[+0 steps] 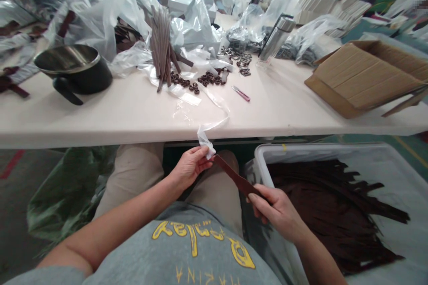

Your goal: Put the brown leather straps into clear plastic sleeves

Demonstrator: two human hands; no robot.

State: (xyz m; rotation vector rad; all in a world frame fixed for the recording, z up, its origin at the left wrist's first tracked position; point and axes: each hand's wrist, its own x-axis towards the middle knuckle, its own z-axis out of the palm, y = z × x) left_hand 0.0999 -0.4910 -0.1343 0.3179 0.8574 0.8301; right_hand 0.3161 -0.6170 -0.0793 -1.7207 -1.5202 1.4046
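Note:
In front of my lap my left hand (192, 164) is closed on a crumpled piece of white, thin material (207, 146), whose translucent strip trails back onto the table. I cannot tell whether it is cloth or plastic film. My right hand (272, 207) grips a dark brown strap (236, 178) between thumb and fingers. The strap's far end reaches up to the fingers of my left hand, next to the white material. Whether those fingers also hold the strap is hidden. On the table beyond lie small brown loops (210, 78) and pink-handled thread snips (241, 93).
A grey bin (388, 160) of brown straps stands at my right. On the table (140, 116) are a black pot (90, 75), a bundle of brown strips (160, 44), metal buckles (243, 63), a steel flask (277, 38), a cardboard box (364, 75) and plastic bags (197, 26).

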